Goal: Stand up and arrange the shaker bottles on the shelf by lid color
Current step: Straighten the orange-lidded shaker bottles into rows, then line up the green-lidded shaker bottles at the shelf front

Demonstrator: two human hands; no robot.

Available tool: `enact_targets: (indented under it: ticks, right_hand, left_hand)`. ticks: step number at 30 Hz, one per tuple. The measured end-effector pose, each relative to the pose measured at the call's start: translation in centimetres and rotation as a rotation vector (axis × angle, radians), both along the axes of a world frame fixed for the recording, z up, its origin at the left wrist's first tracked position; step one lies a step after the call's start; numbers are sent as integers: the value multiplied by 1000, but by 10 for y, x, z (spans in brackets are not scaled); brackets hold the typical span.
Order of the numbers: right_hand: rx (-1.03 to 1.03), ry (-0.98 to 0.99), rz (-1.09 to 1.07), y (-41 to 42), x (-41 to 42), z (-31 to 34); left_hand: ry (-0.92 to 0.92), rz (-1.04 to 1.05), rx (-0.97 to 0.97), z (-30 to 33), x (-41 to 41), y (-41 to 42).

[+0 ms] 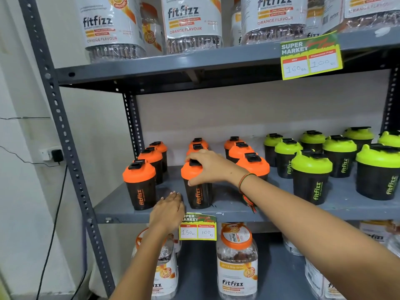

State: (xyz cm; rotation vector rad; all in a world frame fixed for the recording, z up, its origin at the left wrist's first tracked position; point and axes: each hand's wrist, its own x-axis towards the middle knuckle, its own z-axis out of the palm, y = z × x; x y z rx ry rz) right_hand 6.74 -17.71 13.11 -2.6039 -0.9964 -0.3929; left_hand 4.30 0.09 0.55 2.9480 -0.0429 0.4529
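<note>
Black shaker bottles stand upright on the grey middle shelf [225, 210]. Several with orange lids fill the left half, such as the front-left one [139, 185]; several with green lids fill the right half, such as the front one [310, 177]. My right hand [208, 166] is closed over the lid of the front middle orange-lid shaker [198, 194], thumb on its side. My left hand [168, 210] lies flat, fingers together, on the shelf's front edge between the two front orange-lid shakers, holding nothing.
Large fitfizz jars stand on the shelf above [192, 22] and below [237, 260]. Price tags hang on the shelf edges [198, 227] [310, 56]. A perforated upright post [65, 135] stands at the left; a wall socket with plug [53, 154] and cable is beyond it.
</note>
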Motion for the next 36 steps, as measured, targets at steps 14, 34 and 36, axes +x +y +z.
enact_targets:
  ticks: [14, 34, 36]
  right_hand:
    - [-53, 24, -84, -3, -10, 3]
    - [923, -757, -306, -200, -78, 31]
    - [944, -738, -411, -241, -70, 18]
  left_hand:
    - [2, -1, 9, 6, -8, -6]
    - [-1141, -436, -837, 28, -90, -157]
    - [-1028, -568, -769, 25, -92, -196]
